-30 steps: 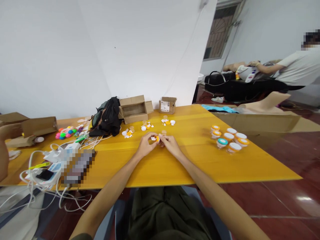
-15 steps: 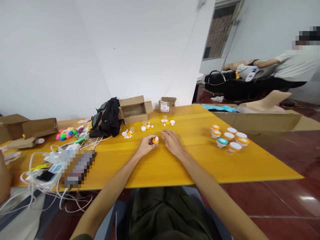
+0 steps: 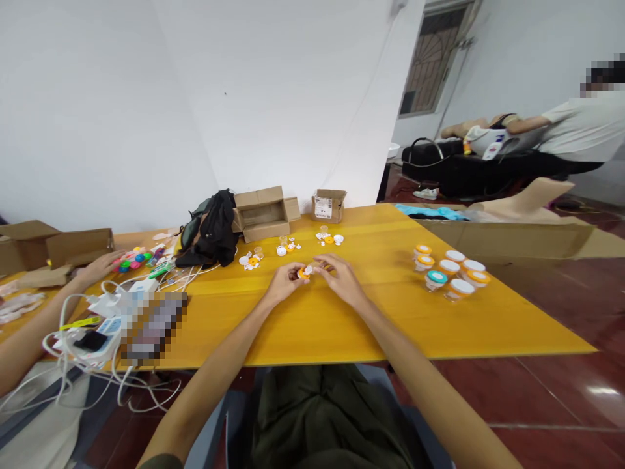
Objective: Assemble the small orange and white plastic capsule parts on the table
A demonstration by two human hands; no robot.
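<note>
My left hand (image 3: 287,282) is closed around a small orange piece (image 3: 303,273) with a white part on top, above the yellow table (image 3: 322,326). Thumb and fingers of my right hand (image 3: 336,273) come together at the right side of that piece, touching or almost touching a small white part (image 3: 309,269); the exact contact is too small to tell. Beyond my hands lie small groups of white and orange parts (image 3: 252,260) with clear cups (image 3: 323,230). Several lidded clear jars (image 3: 460,286) stand to the right, one with a teal lid (image 3: 436,277).
Open cardboard boxes (image 3: 263,215) and a black bag (image 3: 215,228) are at the back. White cables, a power strip (image 3: 100,342) and a phone (image 3: 159,326) lie at the left. Another person's hand (image 3: 105,266) reaches colourful balls (image 3: 131,262).
My right hand has closed its fingers and moved closer to the orange piece in my left hand. Another person's arm has reached in from the left to the balls.
</note>
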